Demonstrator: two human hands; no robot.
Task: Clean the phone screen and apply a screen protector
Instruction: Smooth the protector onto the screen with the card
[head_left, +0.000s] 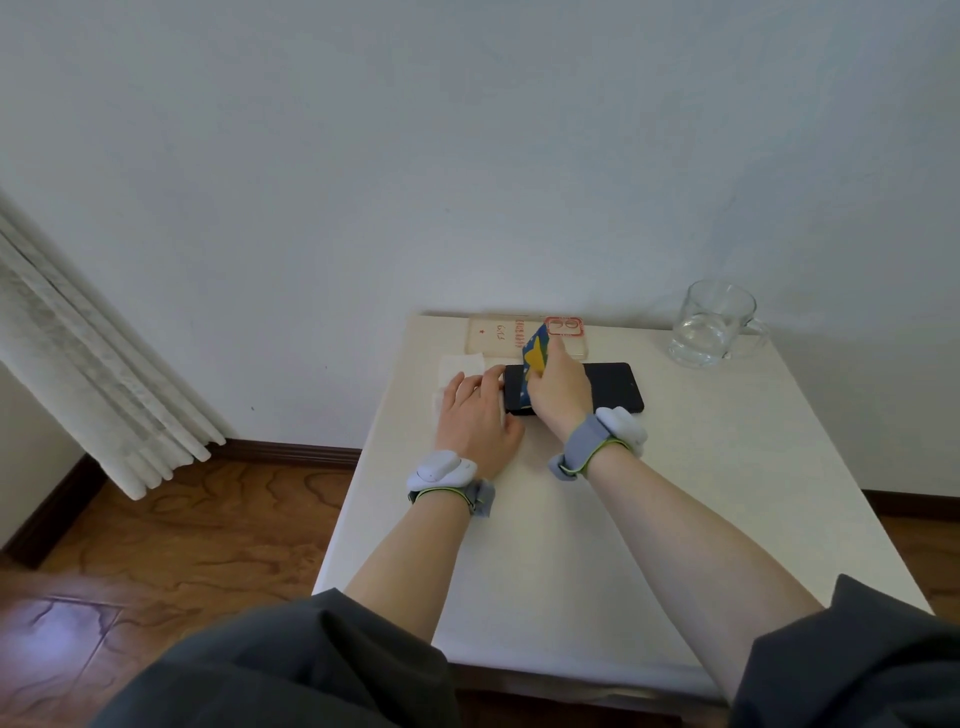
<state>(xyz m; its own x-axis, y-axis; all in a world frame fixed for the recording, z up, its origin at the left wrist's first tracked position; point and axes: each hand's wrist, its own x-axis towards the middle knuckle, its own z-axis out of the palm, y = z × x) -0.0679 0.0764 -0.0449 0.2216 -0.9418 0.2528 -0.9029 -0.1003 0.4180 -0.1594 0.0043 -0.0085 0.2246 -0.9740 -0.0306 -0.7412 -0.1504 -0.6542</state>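
Black phone (609, 387) flat on the white table (571, 545) at frame centre, left hand (475, 423) relaxed and flat against its left end, over a tissue (460, 364), right hand (558, 397) grasping a blue-and-yellow cloth or card (535, 354) on the screen, clear phone case (498, 338) behind, glass mug (714, 325) upper right.

Head-worn view, downward over table (571, 545)

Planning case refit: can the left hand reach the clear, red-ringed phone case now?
Probably yes. The left hand rests by the black phone; the clear phone case lies behind, left half uncovered; the right hand, holding a blue-and-yellow item, overlaps only its right end.
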